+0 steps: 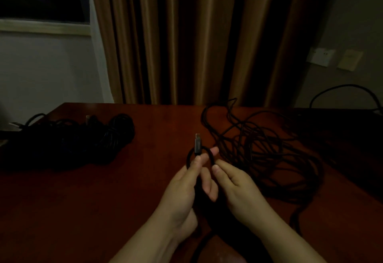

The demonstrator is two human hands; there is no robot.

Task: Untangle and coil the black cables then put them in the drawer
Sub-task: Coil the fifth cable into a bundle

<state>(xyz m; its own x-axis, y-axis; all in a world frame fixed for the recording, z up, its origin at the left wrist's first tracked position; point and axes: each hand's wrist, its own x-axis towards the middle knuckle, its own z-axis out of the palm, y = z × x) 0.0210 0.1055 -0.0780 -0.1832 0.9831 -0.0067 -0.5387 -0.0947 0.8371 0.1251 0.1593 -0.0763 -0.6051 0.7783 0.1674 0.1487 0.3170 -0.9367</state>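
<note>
Coiling begins: left hand point(186, 182) pinches the plug point(197, 145) and first loop; right hand point(234, 182) seemingly pinches cable point(259, 150); next, feed slack.

No legible text, label, brand, number or sign in the head view. The frame is dim and soft. The grey connector housing point(197, 146), held upright near the centre of the table, carries a faint darker mark on its face; the mark is too blurred to read. The two wall plates point(320, 57) at far right show small spots only, no readable characters. The metal plug tips in the cable pile point(87, 138) at far left are too small and dark to show any marking.
</note>
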